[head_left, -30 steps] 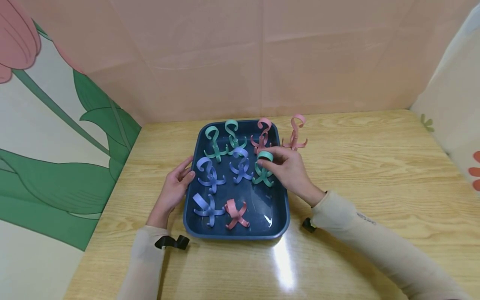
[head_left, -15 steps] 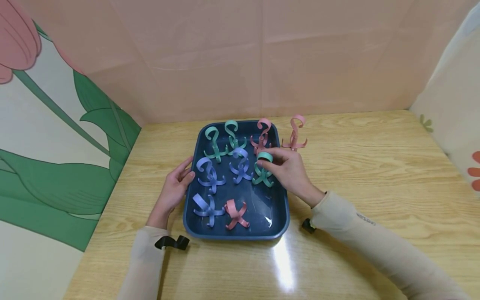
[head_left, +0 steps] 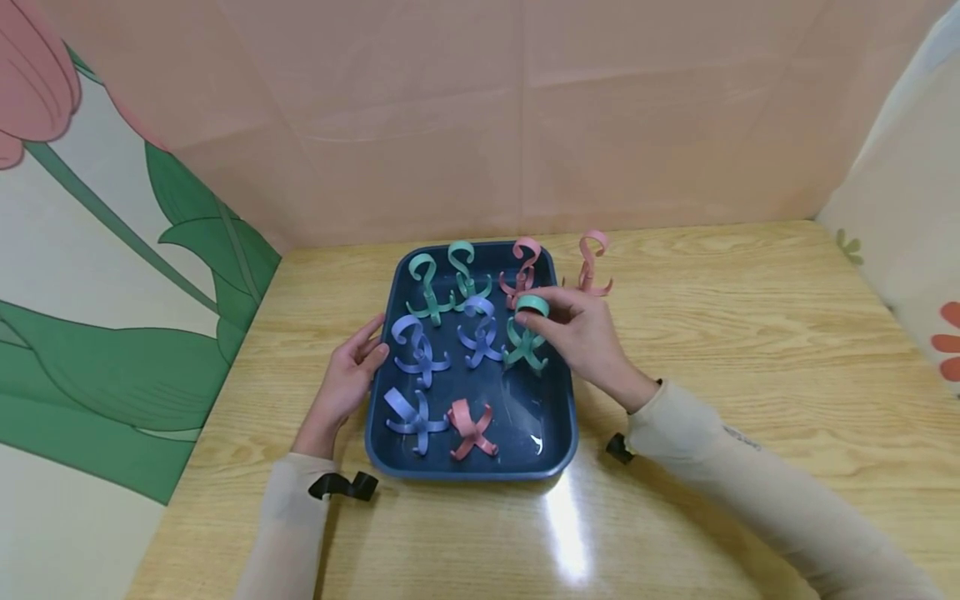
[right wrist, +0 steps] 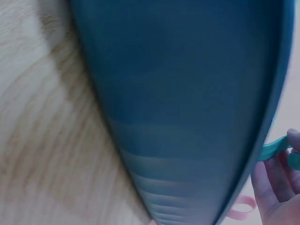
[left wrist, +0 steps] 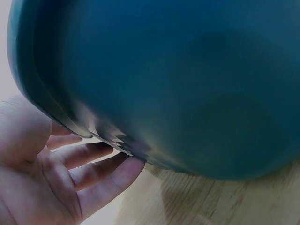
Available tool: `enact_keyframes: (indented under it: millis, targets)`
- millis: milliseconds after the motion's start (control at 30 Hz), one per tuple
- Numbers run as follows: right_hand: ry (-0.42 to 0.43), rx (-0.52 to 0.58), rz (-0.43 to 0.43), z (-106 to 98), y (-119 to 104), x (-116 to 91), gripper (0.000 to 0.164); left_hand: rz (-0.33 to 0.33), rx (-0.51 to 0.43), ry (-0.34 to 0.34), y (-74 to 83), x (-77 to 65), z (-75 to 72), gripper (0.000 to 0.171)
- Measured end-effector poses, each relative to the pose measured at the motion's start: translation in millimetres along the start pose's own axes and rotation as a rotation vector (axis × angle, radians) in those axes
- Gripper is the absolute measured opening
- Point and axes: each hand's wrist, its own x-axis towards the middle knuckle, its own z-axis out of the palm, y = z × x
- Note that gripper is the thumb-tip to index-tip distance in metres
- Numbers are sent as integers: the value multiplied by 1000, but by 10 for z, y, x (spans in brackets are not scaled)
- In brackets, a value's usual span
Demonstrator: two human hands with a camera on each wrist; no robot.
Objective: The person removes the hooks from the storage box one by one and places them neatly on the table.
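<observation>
My right hand (head_left: 588, 337) pinches the curled top of a green four-pronged hanging hook (head_left: 527, 348) at the right side of the dark blue tray (head_left: 472, 477). In the right wrist view, its green loop (right wrist: 276, 147) shows between thumb and fingers above the tray rim. My left hand (head_left: 348, 375) holds the tray's left side, thumb at the rim. The left wrist view has the fingers (left wrist: 112, 180) against the outer wall. Elsewhere in the tray are two green hooks (head_left: 429, 292), three purple hooks (head_left: 420, 419) and two pink hooks (head_left: 472, 432).
Another pink hook (head_left: 592, 260) stands on the wooden table (head_left: 750, 333) behind my right hand, outside the tray. A pinkish wall covering (head_left: 450, 125) rises behind the table. Printed panels with plants (head_left: 112, 375) flank it.
My right hand has shifted slightly up and right, and the green hook's top has moved a little with it. The left hand and tray look nearly the same.
</observation>
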Motion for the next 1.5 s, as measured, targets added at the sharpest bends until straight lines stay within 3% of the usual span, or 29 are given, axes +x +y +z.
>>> enact_keyframes:
  millis: [200,400,700,900,1033,1200,1500]
  targets:
    - [-4,57,-48,-65,-98,19,24,-5,-1,-2,-5,6,5,52]
    - [9,67,-27,-182,-234,23,24,-5,-9,0,-15,14,11,51]
    - [80,77,-63,-454,-321,38,25,-22,9,1,-6,19,9,51]
    - [122,152,-91,-667,-268,45,25,-29,23,17,-21,-7,-6,51]
    - [170,85,-90,-820,-212,34,25,-13,28,22,-17,-33,-20,51]
    - [202,89,-91,-1004,-113,19,26,-4,27,12,-10,-32,-30,51]
    - [254,47,-11,-1272,38,-7,26,-8,37,2,-21,-4,-22,51]
